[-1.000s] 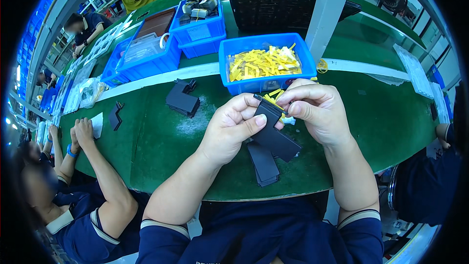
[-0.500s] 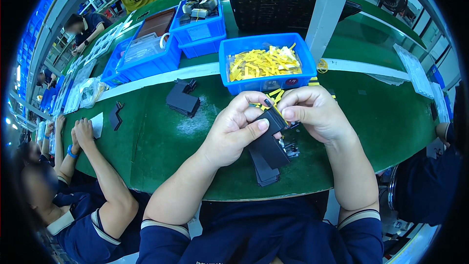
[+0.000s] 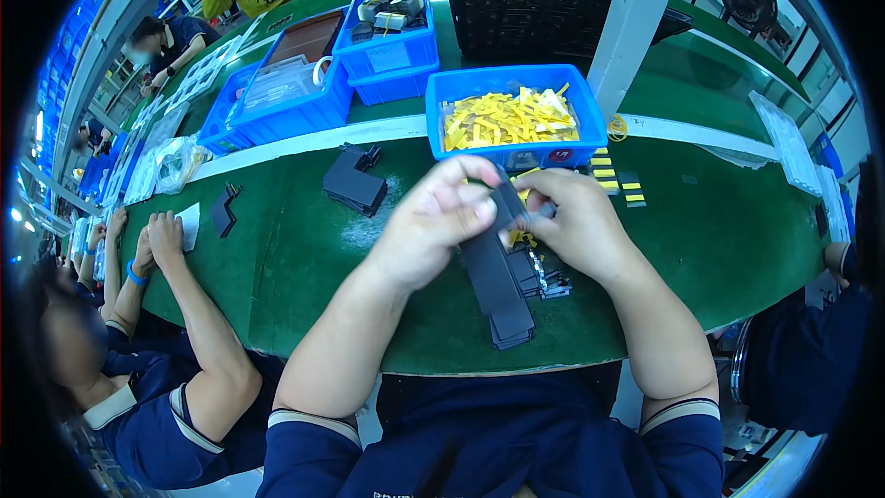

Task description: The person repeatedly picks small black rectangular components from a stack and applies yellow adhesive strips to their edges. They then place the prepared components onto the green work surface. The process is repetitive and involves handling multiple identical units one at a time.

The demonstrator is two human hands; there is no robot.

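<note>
My left hand (image 3: 438,226) pinches a flat black angled piece (image 3: 506,206) between thumb and fingers, holding it tilted above the table. My right hand (image 3: 583,226) is at that piece's far end, its fingers curled in around something small and greyish, blurred by motion. Just below my hands lies a stack of flat black pieces (image 3: 498,290). Beside it is a small pile of dark and shiny bits (image 3: 551,284). Loose yellow strips show partly behind my fingers.
A blue bin (image 3: 433,115) of yellow strips stands beyond my hands, with yellow-striped pieces (image 3: 632,192) to its right. More black pieces (image 3: 355,183) are stacked left. Blue crates (image 3: 300,111) and a white post (image 3: 636,28) stand behind. A co-worker's hands (image 3: 161,242) rest on the left.
The held black piece has turned and its long part no longer hangs over the stack below. My right fingers have moved along its end. The whole view has shifted slightly.
</note>
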